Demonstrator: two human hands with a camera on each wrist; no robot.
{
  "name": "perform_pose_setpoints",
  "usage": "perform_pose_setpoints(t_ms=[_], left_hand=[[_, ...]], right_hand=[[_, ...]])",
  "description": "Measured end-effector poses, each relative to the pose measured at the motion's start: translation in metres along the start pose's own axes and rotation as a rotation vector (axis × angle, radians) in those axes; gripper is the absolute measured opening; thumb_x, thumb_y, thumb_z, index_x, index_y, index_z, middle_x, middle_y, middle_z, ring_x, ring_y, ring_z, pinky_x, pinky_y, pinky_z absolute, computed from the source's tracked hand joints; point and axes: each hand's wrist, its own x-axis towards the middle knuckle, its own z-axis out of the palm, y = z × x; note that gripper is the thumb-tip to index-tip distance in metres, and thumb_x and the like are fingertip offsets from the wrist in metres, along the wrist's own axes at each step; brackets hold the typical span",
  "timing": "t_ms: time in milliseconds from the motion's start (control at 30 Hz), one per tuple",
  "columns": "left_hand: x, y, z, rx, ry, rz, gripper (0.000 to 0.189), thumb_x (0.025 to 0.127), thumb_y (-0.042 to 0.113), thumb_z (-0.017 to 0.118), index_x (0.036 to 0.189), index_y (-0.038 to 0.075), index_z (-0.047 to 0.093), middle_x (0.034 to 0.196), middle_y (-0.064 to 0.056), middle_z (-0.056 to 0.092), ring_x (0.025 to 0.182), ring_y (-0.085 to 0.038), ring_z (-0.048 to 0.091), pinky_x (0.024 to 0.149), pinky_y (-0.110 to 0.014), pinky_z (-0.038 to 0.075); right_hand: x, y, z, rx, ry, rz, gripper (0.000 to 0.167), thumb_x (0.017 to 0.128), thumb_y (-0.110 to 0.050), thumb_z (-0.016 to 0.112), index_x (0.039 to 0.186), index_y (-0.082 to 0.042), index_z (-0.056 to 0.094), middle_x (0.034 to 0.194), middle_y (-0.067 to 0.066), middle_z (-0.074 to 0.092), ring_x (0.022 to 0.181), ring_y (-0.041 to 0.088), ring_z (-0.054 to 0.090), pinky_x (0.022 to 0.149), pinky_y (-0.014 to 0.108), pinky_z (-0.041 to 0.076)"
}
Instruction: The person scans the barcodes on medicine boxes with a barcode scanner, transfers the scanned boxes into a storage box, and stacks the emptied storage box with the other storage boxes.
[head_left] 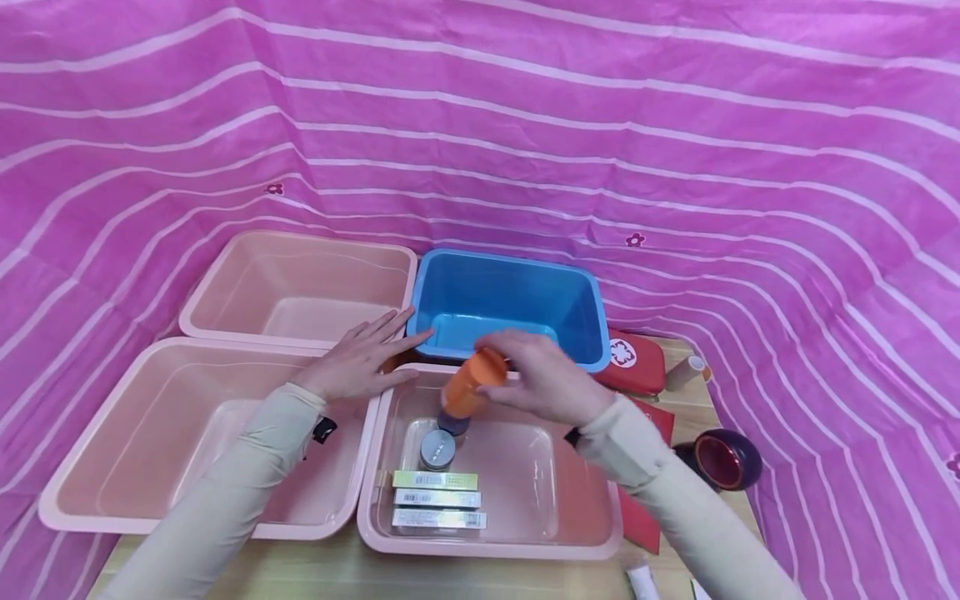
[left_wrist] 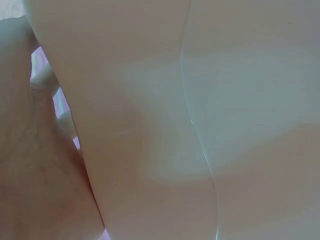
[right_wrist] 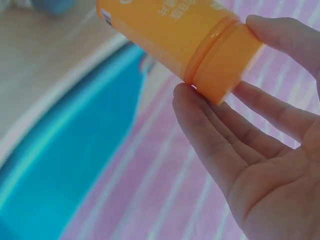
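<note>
My right hand [head_left: 543, 375] pinches the cap end of an orange plastic bottle [head_left: 463, 390], which hangs tilted over the front right pink bin [head_left: 495, 546]. Pale printing and part of a barcode show on the bottle [right_wrist: 170, 30] in the right wrist view. Beneath it in that bin are a dark round object [head_left: 453, 422], partly hidden, and a grey-lidded round container [head_left: 437, 450]. Several slim cartons [head_left: 438, 519] lie in a row nearer me. My left hand [head_left: 363, 358] lies with spread fingers over the rims where the bins meet; the left wrist view mostly shows a bin wall [left_wrist: 140, 125].
A blue bin [head_left: 510, 258] stands behind, beside a back left pink bin [head_left: 300, 242]; another pink bin [head_left: 202, 525] is front left. At right lie a red pouch [head_left: 645, 362], a red flat item [head_left: 641, 525], a white tube [head_left: 684, 372] and a dark round cup [head_left: 738, 458].
</note>
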Motion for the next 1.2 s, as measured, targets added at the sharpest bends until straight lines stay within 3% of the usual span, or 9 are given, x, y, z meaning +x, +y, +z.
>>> perform_pose_setpoints(t_ms=[233, 400, 467, 633, 733, 833, 1067, 1200], left_hand=[[0.003, 0.002, 0.000, -0.004, 0.002, 0.015, 0.073, 0.098, 0.053, 0.062, 0.162, 0.037, 0.030, 0.175, -0.008, 0.006, 0.160, -0.041, 0.005, 0.124, -0.070, 0.009], [0.004, 0.002, 0.001, 0.000, 0.004, 0.015, 0.073, 0.098, 0.053, 0.062, 0.162, 0.037, 0.030, 0.175, -0.008, 0.006, 0.159, -0.042, 0.006, 0.123, -0.070, 0.010], [0.004, 0.001, 0.002, 0.004, 0.007, 0.016, 0.073, 0.098, 0.052, 0.062, 0.162, 0.038, 0.029, 0.175, -0.008, 0.006, 0.159, -0.042, 0.007, 0.123, -0.071, 0.011], [0.004, 0.000, 0.002, 0.020, 0.020, 0.022, 0.073, 0.098, 0.052, 0.062, 0.162, 0.037, 0.029, 0.174, -0.010, 0.008, 0.159, -0.042, 0.008, 0.123, -0.071, 0.013], [0.004, -0.001, 0.002, 0.029, 0.025, 0.023, 0.073, 0.098, 0.053, 0.061, 0.162, 0.036, 0.030, 0.174, -0.010, 0.009, 0.159, -0.042, 0.009, 0.122, -0.071, 0.014], [0.003, -0.003, 0.002, 0.029, 0.024, 0.017, 0.073, 0.099, 0.053, 0.061, 0.162, 0.035, 0.029, 0.174, -0.010, 0.009, 0.159, -0.042, 0.010, 0.122, -0.071, 0.014], [0.003, -0.003, 0.003, 0.035, 0.023, 0.007, 0.073, 0.099, 0.054, 0.060, 0.162, 0.037, 0.028, 0.174, -0.010, 0.009, 0.159, -0.041, 0.012, 0.121, -0.072, 0.015], [0.005, -0.001, 0.003, 0.031, 0.026, 0.017, 0.073, 0.099, 0.052, 0.060, 0.162, 0.036, 0.028, 0.174, -0.009, 0.009, 0.159, -0.040, 0.011, 0.122, -0.071, 0.016]], right_hand=[[-0.069, 0.020, -0.048, -0.130, 0.184, 0.169, 0.055, 0.084, -0.027, 0.087, 0.133, -0.010, 0.069, 0.102, 0.002, 0.067, 0.084, 0.015, 0.065, 0.064, 0.028, 0.060], [-0.122, 0.042, -0.062, -0.179, 0.335, 0.282, 0.052, 0.080, -0.022, 0.090, 0.127, -0.010, 0.072, 0.108, 0.005, 0.069, 0.080, 0.014, 0.062, 0.062, 0.024, 0.059], [-0.143, 0.052, -0.064, -0.164, 0.408, 0.322, 0.051, 0.078, -0.018, 0.091, 0.125, -0.010, 0.073, 0.101, 0.004, 0.067, 0.076, 0.011, 0.058, 0.060, 0.017, 0.053], [-0.191, 0.075, -0.061, -0.179, 0.556, 0.519, 0.043, 0.077, -0.021, 0.092, 0.116, -0.013, 0.076, 0.084, 0.002, 0.062, 0.067, 0.002, 0.051, 0.058, 0.013, 0.040], [-0.212, 0.087, -0.055, -0.225, 0.572, 0.665, 0.038, 0.078, -0.032, 0.091, 0.109, -0.013, 0.076, 0.086, 0.005, 0.070, 0.065, -0.007, 0.053, 0.058, 0.015, 0.042], [-0.229, 0.098, -0.046, -0.221, 0.575, 0.796, 0.041, 0.081, -0.040, 0.087, 0.106, -0.010, 0.074, 0.086, 0.011, 0.074, 0.064, -0.009, 0.054, 0.057, 0.018, 0.042], [-0.256, 0.116, -0.023, -0.098, 0.652, 1.059, 0.053, 0.083, -0.045, 0.085, 0.114, -0.005, 0.071, 0.097, 0.017, 0.073, 0.067, -0.001, 0.053, 0.056, 0.020, 0.043], [-0.267, 0.124, -0.013, -0.089, 0.664, 1.159, 0.060, 0.082, -0.051, 0.083, 0.119, -0.006, 0.070, 0.101, 0.019, 0.071, 0.076, 0.012, 0.056, 0.057, 0.022, 0.041]])
